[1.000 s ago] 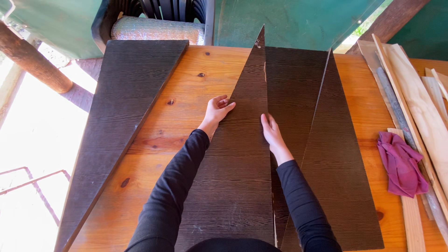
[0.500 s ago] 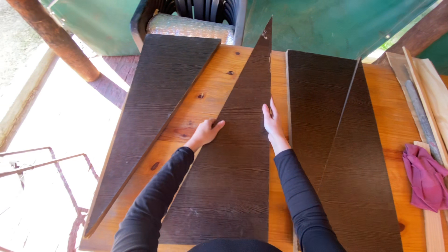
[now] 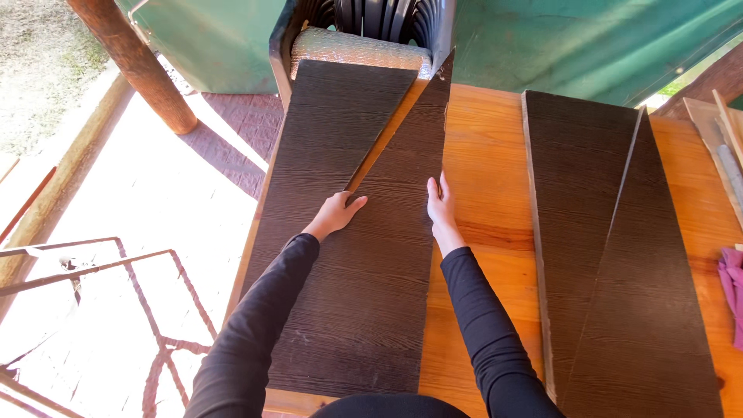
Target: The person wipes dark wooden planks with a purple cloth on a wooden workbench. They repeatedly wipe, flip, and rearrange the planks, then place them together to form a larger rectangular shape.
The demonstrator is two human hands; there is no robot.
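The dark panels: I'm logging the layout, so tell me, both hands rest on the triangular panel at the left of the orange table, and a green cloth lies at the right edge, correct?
The cloth is pink, not green, as the head view shows. The rest holds: the left hand and right hand rest on the triangular panel at the left of the table.

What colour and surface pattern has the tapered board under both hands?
The tapered board is dark brown, almost black, with fine wood-grain lines running along its length; the head view shows it best.
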